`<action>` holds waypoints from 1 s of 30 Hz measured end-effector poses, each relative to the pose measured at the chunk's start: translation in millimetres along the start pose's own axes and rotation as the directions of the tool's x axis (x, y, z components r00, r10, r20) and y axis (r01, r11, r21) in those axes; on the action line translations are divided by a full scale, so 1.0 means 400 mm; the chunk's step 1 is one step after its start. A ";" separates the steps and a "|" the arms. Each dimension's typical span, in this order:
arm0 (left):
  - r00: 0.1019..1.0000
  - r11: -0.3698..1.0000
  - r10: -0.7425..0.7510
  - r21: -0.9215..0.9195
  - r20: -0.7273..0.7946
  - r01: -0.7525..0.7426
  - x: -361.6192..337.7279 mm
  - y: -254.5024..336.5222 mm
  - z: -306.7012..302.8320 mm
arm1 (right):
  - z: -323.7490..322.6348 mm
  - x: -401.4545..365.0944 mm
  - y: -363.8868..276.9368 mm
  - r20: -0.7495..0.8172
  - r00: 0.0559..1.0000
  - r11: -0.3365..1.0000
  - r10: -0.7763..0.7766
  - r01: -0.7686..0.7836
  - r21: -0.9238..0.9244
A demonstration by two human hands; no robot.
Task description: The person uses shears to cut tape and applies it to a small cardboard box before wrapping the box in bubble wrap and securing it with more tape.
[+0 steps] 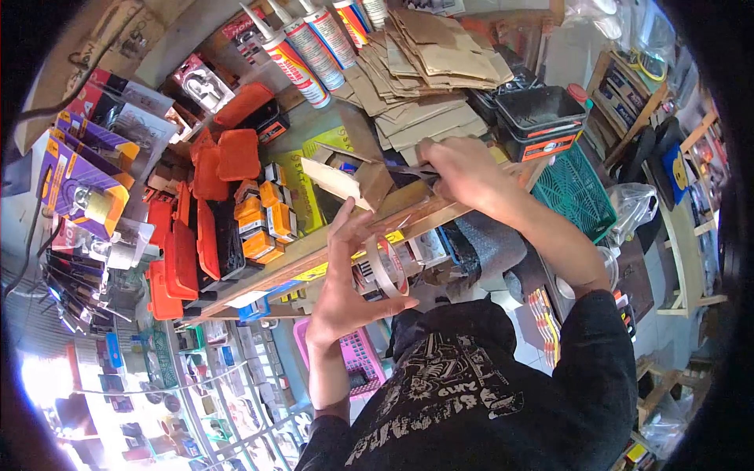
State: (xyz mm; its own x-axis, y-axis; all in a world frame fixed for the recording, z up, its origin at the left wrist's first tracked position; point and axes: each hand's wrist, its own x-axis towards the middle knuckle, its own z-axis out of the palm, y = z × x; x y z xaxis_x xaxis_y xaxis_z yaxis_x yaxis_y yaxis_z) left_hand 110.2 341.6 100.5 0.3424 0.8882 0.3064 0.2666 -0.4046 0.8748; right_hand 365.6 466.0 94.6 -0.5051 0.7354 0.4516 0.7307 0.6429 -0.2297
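From my remote seat, the biggest thing I see is a long, pale wooden counter edge [440,213], smooth and straight, running from the near left to the far right. Beyond it lies a loose heap of flat brown paper bags [428,67], creased and matte. To the left sit glossy orange plastic cases [236,153] with rounded corners, and to the right a green mesh basket [577,192] beside a black, hard-walled box [542,118]. Slim white sealant tubes [302,59] with tapered nozzles lie at the far side. Just above the counter edge, a small folded piece of cardboard [345,182] shows a raw tan face. My right hand [463,169] is curled tight around a dark, thin tool [410,169] whose tip meets that cardboard; I cannot tell exactly what the tool is. My left hand [342,286], nearer and lower, has its fingers stretched upward and its thumb hooked under a roll of clear tape [386,267], a thin shiny ring held against the palm.
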 end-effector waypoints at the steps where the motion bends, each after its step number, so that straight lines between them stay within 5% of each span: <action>1: 1.000 1.000 0.001 0.000 -0.009 -0.001 0.000 -0.006 -0.004 | -0.007 -0.005 0.001 0.042 0.997 0.998 0.064 -0.063 -0.014; 5: 1.000 0.998 -0.002 0.062 0.000 0.002 0.001 -0.017 -0.014 | -0.016 -0.018 0.028 0.105 0.994 0.999 0.019 -0.015 -0.033; 7: 1.000 0.996 0.002 0.087 0.000 -0.002 0.005 -0.016 -0.014 | -0.047 -0.008 0.012 0.275 0.958 0.986 0.082 -0.039 -0.160; 14: 1.000 0.995 0.007 0.105 -0.004 -0.006 0.013 -0.026 -0.014 | -0.078 -0.041 -0.018 0.269 0.959 0.981 0.087 -0.035 -0.192; 19: 1.000 0.996 -0.021 0.082 -0.013 0.022 0.009 -0.016 -0.020 | -0.122 -0.070 0.012 0.070 0.987 0.989 0.146 -0.148 0.025; 22: 0.999 0.995 -0.030 0.096 0.009 0.029 0.000 -0.017 -0.029 | -0.209 -0.069 0.026 0.164 0.945 0.914 0.282 -0.317 0.252; 26: 0.990 0.987 -0.013 0.158 0.142 -0.009 -0.034 -0.019 -0.021 | -0.233 -0.099 0.040 0.046 0.999 0.959 0.022 -0.034 0.282; 28: 0.980 0.980 -0.019 0.198 0.198 -0.021 -0.067 -0.029 0.003 | -0.234 -0.138 0.012 0.220 0.974 0.900 -0.062 -0.040 0.434; 30: 0.965 0.992 0.022 0.113 0.261 -0.053 -0.109 -0.040 0.049 | -0.265 -0.154 -0.022 0.467 0.880 0.915 -0.088 -0.114 0.387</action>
State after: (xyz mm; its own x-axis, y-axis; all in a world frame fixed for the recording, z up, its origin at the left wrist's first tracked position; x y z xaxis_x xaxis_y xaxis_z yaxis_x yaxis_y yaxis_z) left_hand 108.6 305.1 65.8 0.5713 0.7915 0.2171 0.3484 -0.4734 0.8090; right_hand 438.9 392.3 160.1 -0.7233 0.6904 0.0149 0.5481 0.5871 -0.5958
